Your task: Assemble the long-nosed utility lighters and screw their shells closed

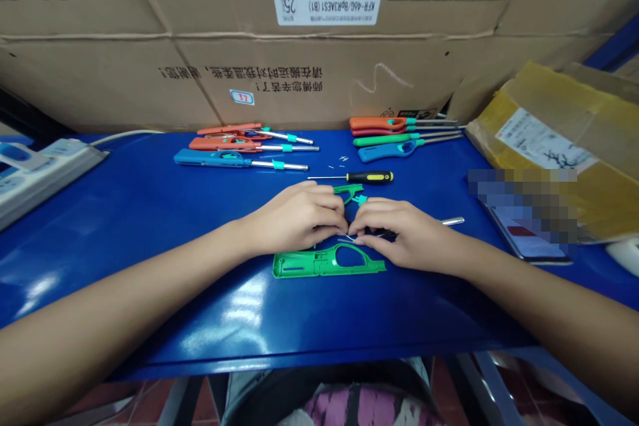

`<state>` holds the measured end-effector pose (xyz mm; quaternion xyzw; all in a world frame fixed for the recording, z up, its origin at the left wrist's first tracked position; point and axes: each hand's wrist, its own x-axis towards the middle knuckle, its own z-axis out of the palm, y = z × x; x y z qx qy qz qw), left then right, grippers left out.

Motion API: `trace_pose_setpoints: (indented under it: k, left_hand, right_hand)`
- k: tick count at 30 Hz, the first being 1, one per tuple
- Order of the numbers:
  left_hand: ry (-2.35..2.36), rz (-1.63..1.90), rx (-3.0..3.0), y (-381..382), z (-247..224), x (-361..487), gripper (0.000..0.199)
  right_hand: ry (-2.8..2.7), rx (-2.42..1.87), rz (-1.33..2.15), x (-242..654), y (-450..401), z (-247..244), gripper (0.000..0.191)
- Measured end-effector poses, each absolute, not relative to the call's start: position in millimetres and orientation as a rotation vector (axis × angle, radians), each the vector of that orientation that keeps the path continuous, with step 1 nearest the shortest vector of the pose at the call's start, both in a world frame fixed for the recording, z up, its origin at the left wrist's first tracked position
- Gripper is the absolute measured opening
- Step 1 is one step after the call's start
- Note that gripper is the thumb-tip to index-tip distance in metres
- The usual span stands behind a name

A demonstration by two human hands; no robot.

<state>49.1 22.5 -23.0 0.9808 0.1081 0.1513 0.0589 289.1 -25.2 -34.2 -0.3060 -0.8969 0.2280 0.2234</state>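
My left hand (302, 216) and my right hand (402, 233) meet over the middle of the table, fingertips pinched. A thin white wire (351, 237) runs between them, held at both sides. Beyond my right hand pokes the end of a silver lighter tube (453, 221); its other end is hidden under the hand. Nearest to me lies an opened green lighter shell half (304, 266), its inner side up. Another green shell part (355, 188) shows behind my fingers, partly covered, beside a small teal piece (359, 200).
Behind my hands lies a black-and-yellow screwdriver (369, 177) near tiny screws (343, 158). Orange and blue lighters (212, 158) lie at back left, more lighters (387, 151) at back right. A phone (529, 233), yellow-taped package (564, 140) and power strip (44, 173) flank the blue table (190, 306).
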Motion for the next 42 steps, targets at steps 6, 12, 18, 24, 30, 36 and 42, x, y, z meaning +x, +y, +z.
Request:
trace_pose_setpoints:
  k: [6,12,18,24,30,36,42]
  left_hand:
    - [0.339,0.455,2.986,21,-22,49,0.018]
    - [0.317,0.452,2.953,23,-23,49,0.018]
    - [0.326,0.504,2.942,22,-24,49,0.019]
    - [0.384,0.483,2.939,21,-25,49,0.019]
    - [0.405,0.462,3.024,21,-25,50,0.021]
    - [0.402,0.489,3.072,18,-24,51,0.024]
    - [0.347,0.5,3.079,18,-23,50,0.023]
  right_hand:
    - [-2.491,-0.836,0.617,289,-27,-32,0.01]
    - [-2.537,-0.842,0.603,292,-28,-24,0.01]
    - [-2.586,-0.925,0.551,292,-27,-23,0.009]
    - [-2.582,-0.983,0.542,293,-28,-24,0.013]
    - [-2.537,-1.009,0.565,294,-29,-21,0.011]
    - [-2.556,-0.937,0.54,292,-27,-25,0.011]
    - [-2.507,-0.907,0.572,289,-27,-30,0.012]
